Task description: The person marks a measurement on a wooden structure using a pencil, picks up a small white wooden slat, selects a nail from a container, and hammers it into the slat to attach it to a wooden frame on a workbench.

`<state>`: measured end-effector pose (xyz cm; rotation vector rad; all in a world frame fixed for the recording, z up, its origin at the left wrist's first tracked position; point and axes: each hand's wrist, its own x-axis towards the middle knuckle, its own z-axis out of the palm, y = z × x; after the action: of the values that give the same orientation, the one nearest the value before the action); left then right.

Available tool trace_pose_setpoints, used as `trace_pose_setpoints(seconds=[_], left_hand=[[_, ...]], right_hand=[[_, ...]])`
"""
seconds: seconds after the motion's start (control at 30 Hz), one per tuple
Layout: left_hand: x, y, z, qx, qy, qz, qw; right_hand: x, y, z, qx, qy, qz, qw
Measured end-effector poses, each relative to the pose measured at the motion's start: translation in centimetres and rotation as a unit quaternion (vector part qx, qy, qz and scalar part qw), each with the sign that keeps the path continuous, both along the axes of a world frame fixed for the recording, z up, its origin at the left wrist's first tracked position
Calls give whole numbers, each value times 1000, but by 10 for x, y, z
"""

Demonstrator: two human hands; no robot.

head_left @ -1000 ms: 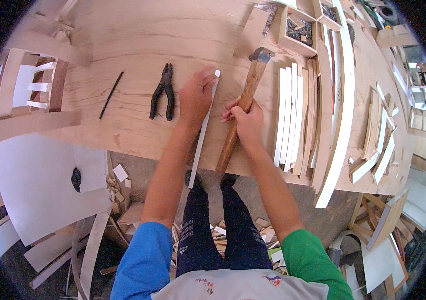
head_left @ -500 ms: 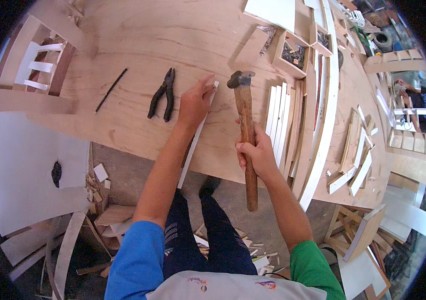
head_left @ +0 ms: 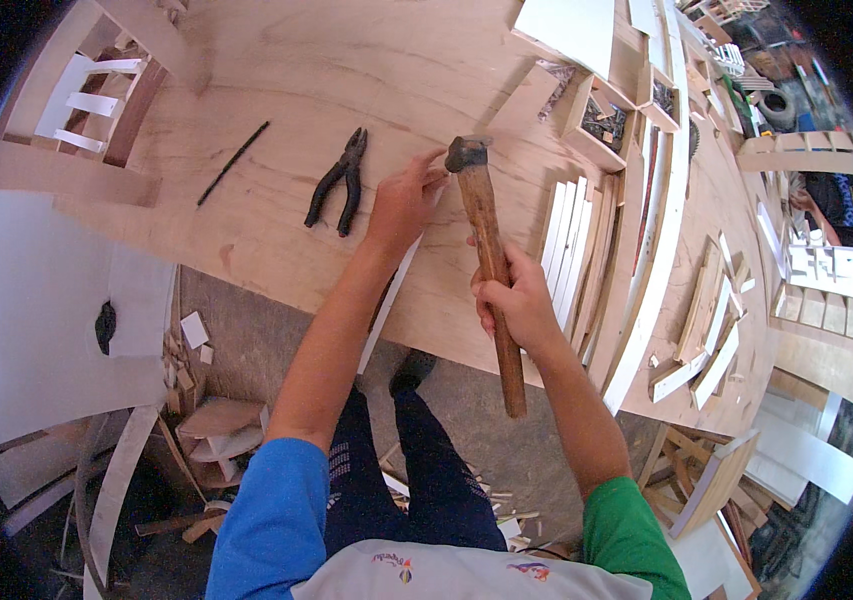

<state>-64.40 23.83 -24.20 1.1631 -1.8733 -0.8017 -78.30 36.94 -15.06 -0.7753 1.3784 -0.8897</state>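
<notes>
My right hand (head_left: 511,297) is closed around the wooden handle of a hammer (head_left: 481,212), its dark metal head raised close to the left fingertips. My left hand (head_left: 404,205) lies over the far end of a narrow white strip (head_left: 392,292) that runs across the table's near edge toward me. Its fingers are drawn together at that end; whatever they pinch is too small or hidden to make out. Left of this hand, black-handled pliers (head_left: 350,182) rest on the wooden table (head_left: 276,225). Further left lies a thin black rod (head_left: 233,164).
White and bare wood strips (head_left: 568,245) lie stacked to the right, below an open wooden box (head_left: 596,125) of small dark pieces. A slatted wooden frame (head_left: 136,110) stands far left. Offcuts (head_left: 221,425) litter the floor. Another person (head_left: 841,205) is at the far right.
The hammer's head has moved left, closer to my left fingertips, and now overlaps the area by the strip's end. My left hand stays at the strip. The whole view has shifted slightly.
</notes>
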Motion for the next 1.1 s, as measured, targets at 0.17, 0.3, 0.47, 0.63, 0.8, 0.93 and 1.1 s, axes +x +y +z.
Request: trace_pose_setpoints(seconds=[0.17, 0.3, 0.47, 0.63, 0.8, 0.93, 1.1], left_hand=[[0, -2, -1, -12, 4, -6, 1000], [0, -1, 0, -8, -11, 1, 1000], [0, 0, 1, -27, -15, 1, 1000], [1, -4, -4, -18, 2, -14, 1000], [1, -4, -5, -34, -32, -12, 999], [2, -2, -2, -25, -55, -14, 998], [1, -4, -7, -40, -53, -8, 998]], right_hand=[[2, 1, -2, 4, -21, -17, 1000], [0, 1, -7, 13, -12, -5, 1000], [1, 2, -5, 16, 11, 1, 1000], [4, 2, -3, 14, -1, -19, 1000], [1, 4, -13, 1, 40, 13, 999], [7, 8, -4, -13, 30, -14, 999], [-1, 7, -19, 10, 34, -6, 999]])
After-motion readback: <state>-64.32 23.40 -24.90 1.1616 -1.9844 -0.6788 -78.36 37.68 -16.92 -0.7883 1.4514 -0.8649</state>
